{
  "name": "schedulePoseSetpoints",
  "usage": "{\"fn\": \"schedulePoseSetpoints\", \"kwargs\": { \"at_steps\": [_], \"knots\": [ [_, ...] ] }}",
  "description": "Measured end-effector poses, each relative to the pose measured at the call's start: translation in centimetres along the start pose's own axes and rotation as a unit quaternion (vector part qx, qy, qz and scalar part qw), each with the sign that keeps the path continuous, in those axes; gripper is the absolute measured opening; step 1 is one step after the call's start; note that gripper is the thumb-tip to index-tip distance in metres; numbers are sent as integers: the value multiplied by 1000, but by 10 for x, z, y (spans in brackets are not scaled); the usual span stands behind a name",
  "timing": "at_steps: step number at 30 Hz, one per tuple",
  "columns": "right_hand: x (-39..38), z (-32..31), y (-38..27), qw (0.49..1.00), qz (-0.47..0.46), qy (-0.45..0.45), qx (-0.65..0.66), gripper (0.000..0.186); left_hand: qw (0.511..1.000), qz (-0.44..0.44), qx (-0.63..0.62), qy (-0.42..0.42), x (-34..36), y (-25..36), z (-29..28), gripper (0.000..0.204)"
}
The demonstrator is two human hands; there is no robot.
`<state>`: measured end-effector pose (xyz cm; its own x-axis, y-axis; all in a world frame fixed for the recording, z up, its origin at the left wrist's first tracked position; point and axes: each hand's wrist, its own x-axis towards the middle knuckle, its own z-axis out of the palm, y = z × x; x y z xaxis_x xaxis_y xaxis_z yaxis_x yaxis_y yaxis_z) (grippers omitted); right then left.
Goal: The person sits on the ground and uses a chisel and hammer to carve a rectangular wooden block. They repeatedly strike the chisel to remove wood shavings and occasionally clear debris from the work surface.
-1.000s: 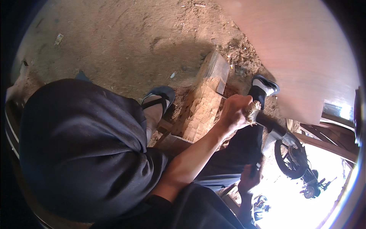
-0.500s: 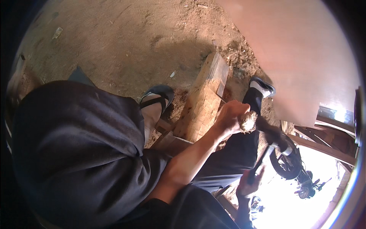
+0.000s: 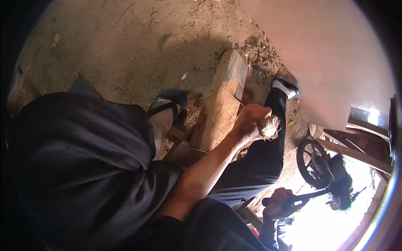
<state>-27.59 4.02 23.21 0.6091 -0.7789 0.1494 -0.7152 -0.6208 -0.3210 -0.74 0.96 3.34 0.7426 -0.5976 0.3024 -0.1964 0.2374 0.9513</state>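
My left hand [image 3: 253,120] is closed around a chisel whose frayed, mushroomed wooden handle end [image 3: 269,127] sticks out of the fist. Its thin metal blade [image 3: 239,101] reaches to the side of a squared timber beam [image 3: 218,115], by a dark patch that may be a notch. Shallow tool marks cover the beam's face. Lower right, my right hand [image 3: 278,204] grips a hammer by its dark handle [image 3: 307,195]. The hammer's dark head [image 3: 341,182] is well apart from the chisel and hard to separate from the motorbike behind.
My sandalled foot [image 3: 167,102] stands left of the beam, my other foot [image 3: 287,86] to its right. A large smooth panel [image 3: 326,54] fills the upper right. Wooden framing [image 3: 356,152] and a motorbike wheel [image 3: 313,163] are beyond, beside bright daylight. The ground [image 3: 125,50] is bare earth.
The hammer has swung away from the chisel's handle end, off to the right, with my right hand. The left hand keeps its hold on the chisel. The view has shifted slightly.
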Motion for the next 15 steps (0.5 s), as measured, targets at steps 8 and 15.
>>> {"fn": "schedulePoseSetpoints", "kwargs": {
  "at_steps": [8, 15],
  "knots": [
    [-5, 35, 4, 990, 91, -47, -100, 77, 999, 25, 33, -1, -5, -19, 13, 33],
    [-31, 37, 34, 976, 107, 116, 151, 51, 998, 48, -12, -27, -7, -2, 6, 40]
  ]
}}
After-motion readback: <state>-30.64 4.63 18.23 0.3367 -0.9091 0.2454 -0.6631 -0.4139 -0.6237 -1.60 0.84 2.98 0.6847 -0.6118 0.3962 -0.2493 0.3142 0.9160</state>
